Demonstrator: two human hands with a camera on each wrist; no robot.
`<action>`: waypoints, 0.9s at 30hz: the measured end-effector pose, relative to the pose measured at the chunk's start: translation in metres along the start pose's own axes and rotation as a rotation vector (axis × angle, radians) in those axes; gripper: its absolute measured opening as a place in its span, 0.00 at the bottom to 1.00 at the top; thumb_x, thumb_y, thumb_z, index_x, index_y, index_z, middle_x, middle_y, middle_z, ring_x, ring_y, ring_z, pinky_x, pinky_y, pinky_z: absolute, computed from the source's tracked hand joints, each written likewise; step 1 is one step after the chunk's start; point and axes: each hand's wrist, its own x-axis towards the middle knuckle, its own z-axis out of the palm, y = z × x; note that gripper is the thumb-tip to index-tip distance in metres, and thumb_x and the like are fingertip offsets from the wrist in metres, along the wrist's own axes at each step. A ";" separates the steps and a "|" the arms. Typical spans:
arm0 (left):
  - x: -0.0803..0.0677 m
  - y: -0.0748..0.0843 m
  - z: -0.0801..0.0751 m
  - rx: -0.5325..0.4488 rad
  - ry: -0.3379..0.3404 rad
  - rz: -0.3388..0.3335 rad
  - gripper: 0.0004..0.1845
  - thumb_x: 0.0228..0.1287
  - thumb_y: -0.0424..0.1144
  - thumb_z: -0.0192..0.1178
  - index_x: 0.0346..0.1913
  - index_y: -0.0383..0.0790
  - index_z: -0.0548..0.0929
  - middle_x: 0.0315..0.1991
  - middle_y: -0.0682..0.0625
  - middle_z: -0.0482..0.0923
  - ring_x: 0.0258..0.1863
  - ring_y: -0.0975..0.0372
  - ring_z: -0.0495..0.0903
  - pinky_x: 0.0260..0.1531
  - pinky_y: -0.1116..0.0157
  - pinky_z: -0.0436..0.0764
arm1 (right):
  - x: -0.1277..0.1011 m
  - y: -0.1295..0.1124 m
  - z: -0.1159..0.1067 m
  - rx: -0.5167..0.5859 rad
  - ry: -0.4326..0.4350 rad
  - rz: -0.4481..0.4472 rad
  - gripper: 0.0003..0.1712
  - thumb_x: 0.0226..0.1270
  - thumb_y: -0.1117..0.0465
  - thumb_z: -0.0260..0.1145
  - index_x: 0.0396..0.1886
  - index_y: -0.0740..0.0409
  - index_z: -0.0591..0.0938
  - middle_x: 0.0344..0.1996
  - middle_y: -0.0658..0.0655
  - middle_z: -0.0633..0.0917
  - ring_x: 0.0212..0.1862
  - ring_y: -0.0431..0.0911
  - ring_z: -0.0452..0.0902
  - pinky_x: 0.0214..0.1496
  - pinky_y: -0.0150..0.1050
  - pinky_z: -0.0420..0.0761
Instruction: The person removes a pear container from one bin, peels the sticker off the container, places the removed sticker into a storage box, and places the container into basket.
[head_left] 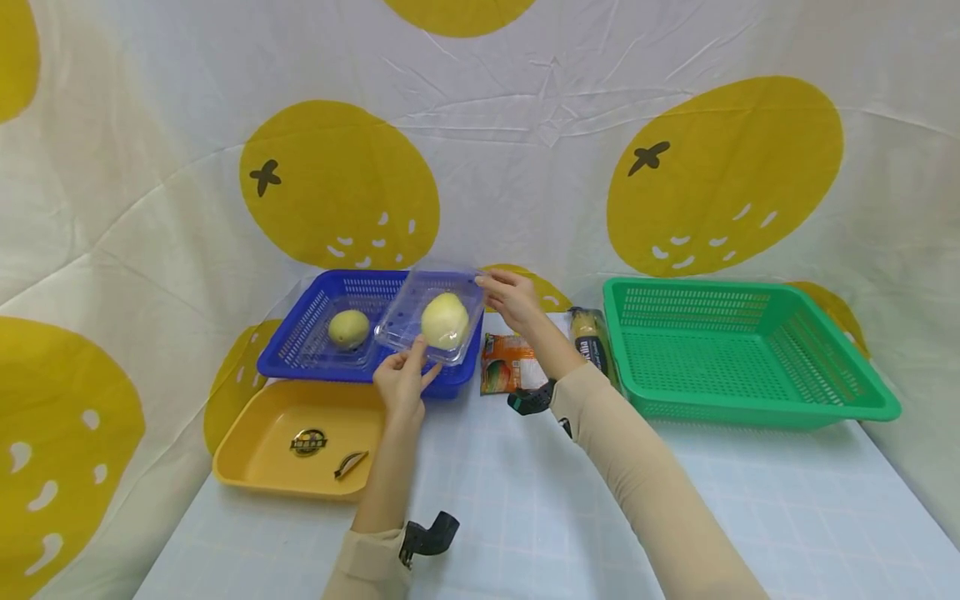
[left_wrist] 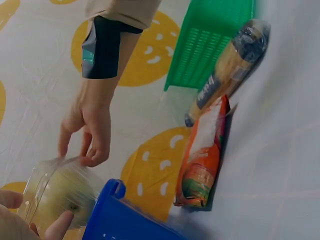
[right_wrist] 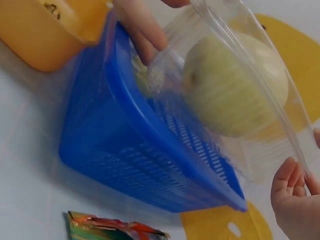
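A clear plastic clamshell box (head_left: 401, 315) with a pale yellow-green round fruit (head_left: 445, 322) inside is held tilted over the right part of the blue basket (head_left: 465, 379). My left hand (head_left: 401, 383) grips its near edge, thumb on the plastic. At the upper right edge, my right hand (head_left: 512, 296) pinches the rim between thumb and fingers. In the right wrist view the fruit (right_wrist: 235, 85) shows through the plastic, between both hands. Another clear box (head_left: 311, 354) with a similar fruit (head_left: 348, 329) sits in the basket's left part.
A yellow tray (head_left: 255, 442) with a dark label and a small banana-shaped piece stands in front of the basket. Right of it lie an orange packet (head_left: 510, 367) and a wrapped pasta-like pack (head_left: 590, 337), beside a green basket (head_left: 750, 408). Patterned cloth (head_left: 525, 183) hangs behind.
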 end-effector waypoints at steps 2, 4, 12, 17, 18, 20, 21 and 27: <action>0.004 -0.001 0.002 0.006 0.000 0.009 0.16 0.59 0.33 0.63 0.23 0.33 0.67 0.34 0.45 0.65 0.33 0.59 0.72 0.35 0.60 0.84 | 0.005 0.002 0.006 -0.043 0.001 -0.006 0.34 0.63 0.67 0.63 0.68 0.65 0.63 0.59 0.59 0.72 0.47 0.45 0.75 0.39 0.31 0.78; 0.007 -0.002 0.004 0.028 -0.001 0.012 0.15 0.60 0.32 0.62 0.23 0.32 0.67 0.34 0.46 0.65 0.32 0.60 0.71 0.37 0.60 0.84 | 0.010 0.005 0.012 -0.095 -0.001 -0.014 0.36 0.63 0.66 0.64 0.70 0.63 0.62 0.65 0.60 0.67 0.54 0.47 0.73 0.43 0.33 0.78; 0.016 -0.003 0.006 0.152 -0.002 0.015 0.08 0.61 0.28 0.59 0.36 0.26 0.70 0.35 0.42 0.66 0.29 0.60 0.76 0.42 0.58 0.82 | 0.018 0.015 0.027 -0.165 -0.024 -0.048 0.41 0.62 0.70 0.63 0.72 0.65 0.55 0.70 0.64 0.60 0.66 0.56 0.64 0.64 0.47 0.70; 0.019 0.000 0.002 0.193 -0.078 -0.041 0.16 0.64 0.31 0.58 0.45 0.18 0.70 0.46 0.36 0.70 0.36 0.51 0.81 0.41 0.62 0.82 | 0.022 0.023 0.031 -0.304 0.026 -0.095 0.42 0.61 0.65 0.66 0.71 0.64 0.57 0.68 0.62 0.64 0.67 0.52 0.62 0.65 0.44 0.68; 0.019 0.001 0.000 0.194 -0.109 -0.067 0.19 0.65 0.32 0.57 0.49 0.17 0.68 0.49 0.34 0.69 0.40 0.49 0.81 0.42 0.63 0.82 | 0.031 0.032 0.028 -0.321 0.036 -0.117 0.43 0.60 0.62 0.68 0.71 0.63 0.58 0.67 0.61 0.66 0.66 0.50 0.64 0.63 0.41 0.71; 0.020 0.003 -0.004 0.172 -0.179 -0.128 0.26 0.67 0.35 0.56 0.57 0.15 0.64 0.57 0.30 0.65 0.50 0.46 0.78 0.43 0.65 0.82 | 0.046 0.045 0.022 -0.365 0.050 -0.113 0.44 0.59 0.59 0.70 0.71 0.58 0.59 0.67 0.57 0.66 0.66 0.48 0.64 0.62 0.38 0.71; 0.020 0.004 -0.007 0.150 -0.217 -0.159 0.30 0.67 0.36 0.55 0.61 0.15 0.59 0.60 0.29 0.62 0.54 0.45 0.75 0.43 0.66 0.81 | 0.053 0.053 0.018 -0.369 0.047 -0.106 0.44 0.58 0.57 0.71 0.71 0.56 0.59 0.67 0.55 0.66 0.65 0.46 0.65 0.62 0.37 0.72; 0.022 0.011 -0.017 -0.024 -0.337 -0.315 0.41 0.70 0.37 0.52 0.72 0.27 0.37 0.70 0.27 0.41 0.63 0.43 0.66 0.49 0.65 0.79 | 0.058 0.063 0.026 -0.441 0.086 -0.054 0.44 0.62 0.58 0.67 0.73 0.57 0.55 0.69 0.58 0.63 0.66 0.50 0.64 0.60 0.38 0.73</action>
